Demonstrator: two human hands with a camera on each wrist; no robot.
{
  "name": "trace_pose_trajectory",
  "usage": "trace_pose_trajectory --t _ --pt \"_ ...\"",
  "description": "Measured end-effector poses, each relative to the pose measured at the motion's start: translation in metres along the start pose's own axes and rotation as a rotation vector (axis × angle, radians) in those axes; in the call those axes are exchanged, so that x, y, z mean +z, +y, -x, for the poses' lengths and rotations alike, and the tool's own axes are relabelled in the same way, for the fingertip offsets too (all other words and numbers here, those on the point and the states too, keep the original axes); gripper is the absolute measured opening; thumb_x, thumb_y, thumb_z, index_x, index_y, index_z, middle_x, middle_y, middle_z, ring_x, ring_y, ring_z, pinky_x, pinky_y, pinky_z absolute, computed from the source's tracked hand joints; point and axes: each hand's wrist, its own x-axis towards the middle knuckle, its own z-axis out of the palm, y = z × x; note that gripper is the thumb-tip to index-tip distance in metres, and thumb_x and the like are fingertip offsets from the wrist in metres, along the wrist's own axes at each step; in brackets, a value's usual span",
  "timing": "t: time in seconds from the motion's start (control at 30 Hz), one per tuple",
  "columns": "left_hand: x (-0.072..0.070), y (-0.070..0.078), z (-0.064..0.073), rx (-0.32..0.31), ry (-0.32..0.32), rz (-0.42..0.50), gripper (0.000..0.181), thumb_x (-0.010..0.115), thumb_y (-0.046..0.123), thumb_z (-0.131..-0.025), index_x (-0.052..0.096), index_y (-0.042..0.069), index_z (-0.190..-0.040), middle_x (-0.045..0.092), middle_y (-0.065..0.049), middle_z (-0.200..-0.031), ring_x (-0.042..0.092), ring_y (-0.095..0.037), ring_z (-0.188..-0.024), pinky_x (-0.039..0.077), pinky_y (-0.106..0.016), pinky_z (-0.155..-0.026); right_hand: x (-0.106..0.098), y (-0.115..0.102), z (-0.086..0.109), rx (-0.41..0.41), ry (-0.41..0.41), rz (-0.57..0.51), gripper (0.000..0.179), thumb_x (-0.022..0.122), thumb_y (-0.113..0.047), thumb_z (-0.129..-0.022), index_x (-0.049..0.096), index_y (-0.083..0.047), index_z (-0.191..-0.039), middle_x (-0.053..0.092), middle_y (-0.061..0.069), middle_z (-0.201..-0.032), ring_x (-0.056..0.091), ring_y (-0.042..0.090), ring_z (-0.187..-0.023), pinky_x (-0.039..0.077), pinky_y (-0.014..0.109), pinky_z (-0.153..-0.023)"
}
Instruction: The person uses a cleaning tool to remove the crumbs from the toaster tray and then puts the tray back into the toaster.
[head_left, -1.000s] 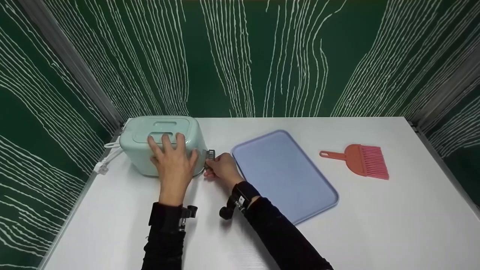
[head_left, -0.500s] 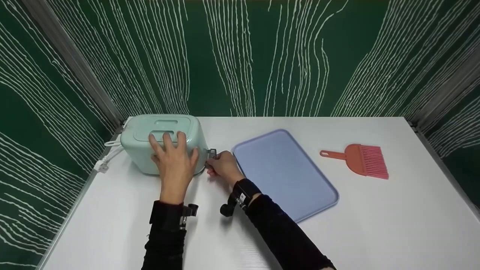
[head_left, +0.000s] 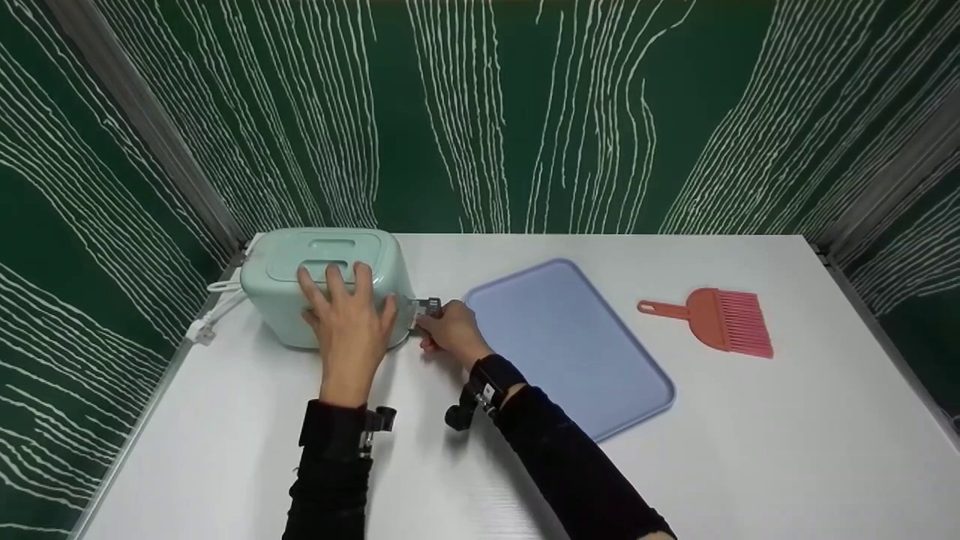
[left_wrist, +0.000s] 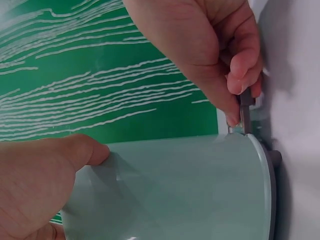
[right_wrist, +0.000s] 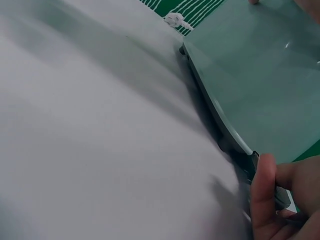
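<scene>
A mint-green toaster stands at the back left of the table, with two slots in its top. My left hand grips its near upper edge, fingertips bent over into the near slot. In the left wrist view the thumb rests against the toaster's side. At the toaster's right end, low down, a dark grey crumb tray sticks partly out. My right hand pinches this tray between thumb and curled fingers; the rest of the tray is hidden inside the toaster.
A blue-lilac serving tray lies just right of my right hand. Farther right is a red hand brush with pink bristles. The toaster's white cord and plug lie by the table's left edge. Green walls stand behind.
My right hand has moved slightly right, and more of the crumb tray shows beyond the toaster's end. The left hand and toaster stay almost in place.
</scene>
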Motion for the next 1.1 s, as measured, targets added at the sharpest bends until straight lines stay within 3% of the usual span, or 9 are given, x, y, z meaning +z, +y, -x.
trace_pose_trajectory --t 0.3,0.73,1.1 --pt "0.000 0.001 0.001 0.007 0.006 0.003 0.055 0.077 0.034 -0.099 0.056 0.003 -0.139 0.048 -0.037 -0.144 0.026 -0.069 -0.149 0.045 -0.087 -0.094 -0.010 -0.003 0.002 0.061 -0.033 -0.109 0.020 0.063 -0.010 -0.105 0.068 0.006 -0.094 0.067 0.003 -0.059 0.067 0.005 -0.046 0.058 0.019 -0.053" --pt "-0.001 0.001 0.000 -0.017 -0.027 0.015 0.055 0.077 0.035 -0.098 0.055 0.004 -0.139 0.047 -0.035 -0.144 0.023 -0.068 -0.151 0.043 -0.087 -0.098 -0.023 -0.006 0.007 0.102 -0.070 -0.168 0.014 0.060 -0.003 -0.105 0.062 0.011 -0.105 0.068 0.005 -0.061 0.067 0.006 -0.047 0.056 0.018 -0.051" --pt "-0.001 0.001 -0.001 -0.020 -0.027 0.018 0.056 0.076 0.034 -0.098 0.055 0.004 -0.140 0.047 -0.036 -0.144 0.023 -0.068 -0.151 0.043 -0.087 -0.099 -0.028 -0.007 0.009 0.086 -0.037 -0.047 0.016 0.066 -0.008 -0.104 0.065 0.008 -0.100 0.069 0.003 -0.057 0.068 0.007 -0.046 0.056 0.020 -0.051"
